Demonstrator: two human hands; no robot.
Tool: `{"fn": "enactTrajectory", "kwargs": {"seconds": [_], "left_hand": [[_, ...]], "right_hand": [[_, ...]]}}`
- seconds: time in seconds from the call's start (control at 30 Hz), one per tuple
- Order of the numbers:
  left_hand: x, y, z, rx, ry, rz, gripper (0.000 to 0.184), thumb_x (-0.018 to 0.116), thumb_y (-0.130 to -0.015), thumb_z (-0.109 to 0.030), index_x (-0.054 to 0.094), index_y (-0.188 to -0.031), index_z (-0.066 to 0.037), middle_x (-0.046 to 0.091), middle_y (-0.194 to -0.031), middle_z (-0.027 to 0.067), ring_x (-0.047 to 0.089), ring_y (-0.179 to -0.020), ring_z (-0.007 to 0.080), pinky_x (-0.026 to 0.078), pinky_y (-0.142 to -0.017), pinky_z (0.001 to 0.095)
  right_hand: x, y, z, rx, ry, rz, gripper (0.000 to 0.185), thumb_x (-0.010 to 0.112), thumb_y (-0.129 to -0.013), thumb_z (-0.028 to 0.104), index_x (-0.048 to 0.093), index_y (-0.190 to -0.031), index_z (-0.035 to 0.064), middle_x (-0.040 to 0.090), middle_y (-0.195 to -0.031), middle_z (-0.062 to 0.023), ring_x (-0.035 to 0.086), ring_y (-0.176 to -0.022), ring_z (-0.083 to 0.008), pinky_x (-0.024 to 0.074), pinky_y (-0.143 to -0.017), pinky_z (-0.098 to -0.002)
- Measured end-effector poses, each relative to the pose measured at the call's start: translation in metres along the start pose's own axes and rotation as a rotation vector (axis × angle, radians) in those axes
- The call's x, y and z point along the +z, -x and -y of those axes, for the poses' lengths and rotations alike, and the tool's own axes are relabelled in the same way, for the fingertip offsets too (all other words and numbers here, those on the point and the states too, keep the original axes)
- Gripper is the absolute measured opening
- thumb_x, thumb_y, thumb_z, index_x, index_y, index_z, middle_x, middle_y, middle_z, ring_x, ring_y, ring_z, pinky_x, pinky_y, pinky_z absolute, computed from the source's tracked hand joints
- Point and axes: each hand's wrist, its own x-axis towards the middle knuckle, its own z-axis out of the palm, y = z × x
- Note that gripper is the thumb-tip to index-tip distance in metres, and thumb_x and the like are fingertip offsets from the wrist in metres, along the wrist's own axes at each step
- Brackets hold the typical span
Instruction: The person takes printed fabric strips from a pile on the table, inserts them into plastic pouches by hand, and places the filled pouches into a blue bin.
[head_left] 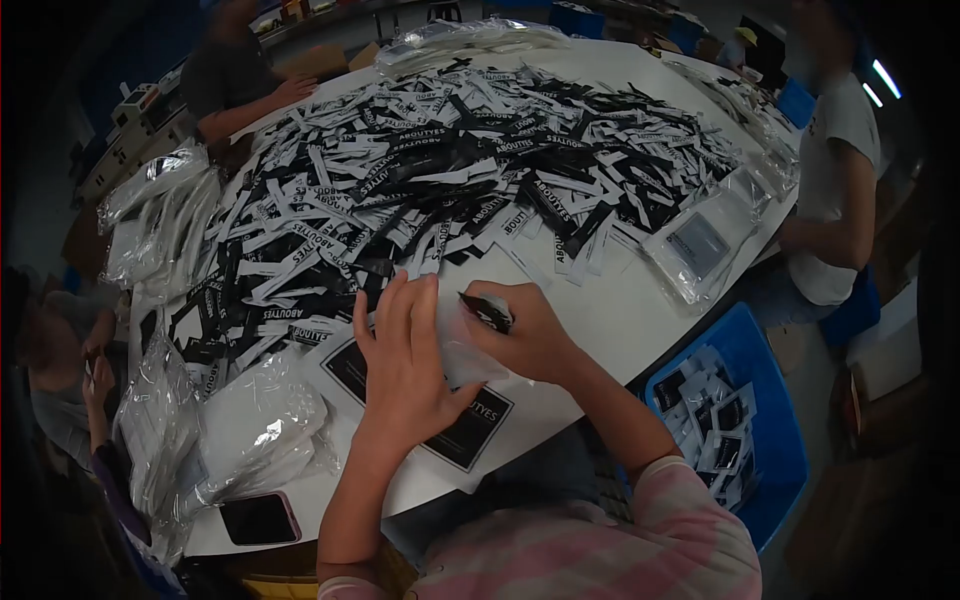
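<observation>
My right hand [522,332] is closed around a small bunch of black-and-white labels [488,312]. Between my two hands is a translucent plastic bag [456,345], partly hidden by them. My left hand [405,355] touches the bag's left side, its fingers stretched out and the thumb pointing right. Beneath my hands lies a flat bag with a black printed panel [468,430], the lettering partly covered by my left hand. A broad heap of black and white ABOUTYES labels [430,170] begins just past my fingertips.
Stacks of clear plastic bags [262,425] lie at the left, with a phone [260,519] at the near edge. Packed bags [690,245] lie at the right. A blue bin [775,460] holding filled packets stands beside the white table [620,330]. Several people are around the table.
</observation>
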Motion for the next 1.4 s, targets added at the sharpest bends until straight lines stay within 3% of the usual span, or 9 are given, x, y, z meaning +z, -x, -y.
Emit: {"fn": "enactTrajectory", "kwargs": {"seconds": [0.3,0.43,0.57,0.7,0.97,1.1,1.2,1.3,1.4], "left_hand": [[-0.015,0.003,0.0,-0.097,0.08,0.005,0.103,0.079,-0.049,-0.022,0.026,-0.134,0.001,0.039,-0.118,0.0191,0.036,-0.11,0.0345,0.025,-0.097,0.044],[-0.016,0.001,-0.004,-0.132,0.133,0.002,0.101,0.079,-0.051,-0.023,0.027,-0.133,0.001,0.04,-0.116,0.0181,0.037,-0.108,0.0333,0.025,-0.095,0.043],[-0.017,0.002,-0.007,-0.08,0.151,-0.038,0.098,0.078,-0.052,-0.024,0.028,-0.132,0.002,0.041,-0.112,0.0169,0.039,-0.105,0.0314,0.025,-0.09,0.0423],[-0.02,0.002,-0.011,-0.05,0.052,-0.041,0.097,0.078,-0.052,-0.024,0.03,-0.132,0.002,0.041,-0.112,0.0161,0.04,-0.104,0.0302,0.026,-0.087,0.042],[-0.015,-0.002,-0.011,-0.181,-0.059,-0.119,0.096,0.078,-0.053,-0.022,0.03,-0.132,0.004,0.042,-0.111,0.0155,0.04,-0.101,0.0297,0.026,-0.083,0.0416],[-0.018,-0.002,-0.012,-0.153,-0.068,-0.149,0.1,0.079,-0.055,-0.024,0.026,-0.134,0.005,0.041,-0.112,0.016,0.039,-0.102,0.0312,0.024,-0.085,0.042],[-0.031,-0.004,-0.009,-0.191,0.086,-0.148,0.08,0.076,-0.063,-0.021,0.037,-0.129,0.003,0.048,-0.106,0.0153,0.048,-0.095,0.0274,0.034,-0.081,0.0376],[-0.031,0.006,0.007,-0.512,0.763,-0.239,0.015,0.059,-0.083,-0.004,0.063,-0.096,0.003,0.061,-0.073,0.0055,0.055,-0.063,0.0081,0.043,-0.057,0.0197],[-0.034,0.011,0.003,-0.565,0.75,-0.215,0.015,0.059,-0.085,-0.008,0.064,-0.093,0.004,0.061,-0.072,0.0019,0.052,-0.065,0.005,0.042,-0.06,0.0192]], "right_hand": [[-0.028,0.023,0.026,-0.521,0.126,-0.653,0.004,0.058,-0.081,0.0,0.062,-0.08,-0.0011,0.058,-0.083,-0.0066,0.053,-0.061,-0.0076,0.0415,-0.052,-0.0199],[-0.012,0.036,0.031,-0.478,0.163,-0.585,0.015,0.066,-0.074,-0.001,0.064,-0.088,0.0029,0.06,-0.085,-0.0072,0.058,-0.066,-0.0076,0.0425,-0.048,-0.0167],[-0.007,0.026,0.026,-0.141,-0.158,-0.157,0.04,0.067,-0.072,0.0,0.049,-0.108,0.0007,0.06,-0.087,-0.0107,0.058,-0.07,-0.0099,0.0459,-0.06,-0.0205],[0.004,0.015,0.016,-0.03,-0.06,-0.482,0.069,0.08,-0.062,0.009,0.041,-0.118,0.0032,0.057,-0.086,-0.0058,0.056,-0.067,-0.0097,0.0446,-0.057,-0.0221],[0.005,0.011,0.007,-0.469,0.381,-0.213,0.027,0.067,-0.072,0.004,0.062,-0.098,0.0016,0.053,-0.114,-0.0114,0.059,-0.084,-0.0222,0.0468,-0.073,-0.0299],[0.014,0.015,0.01,-0.296,0.121,-0.054,0.024,0.064,-0.075,0.005,0.063,-0.099,0.0037,0.054,-0.115,-0.0125,0.059,-0.091,-0.0259,0.0483,-0.072,-0.0323],[0.004,0.009,0.002,-0.329,-0.024,-0.067,0.025,0.065,-0.074,0.004,0.063,-0.099,0.0046,0.059,-0.107,-0.0117,0.059,-0.091,-0.0229,0.0492,-0.069,-0.0299],[-0.011,0.008,-0.002,-0.281,-0.082,0.225,0.035,0.067,-0.073,0.003,0.061,-0.107,0.0058,0.061,-0.103,-0.0112,0.06,-0.09,-0.0203,0.0499,-0.067,-0.0282],[-0.017,0.006,0.005,-0.113,0.053,0.476,0.028,0.067,-0.073,0.006,0.064,-0.101,0.0064,0.063,-0.093,-0.0077,0.06,-0.081,-0.0216,0.0486,-0.067,-0.0304]]}}
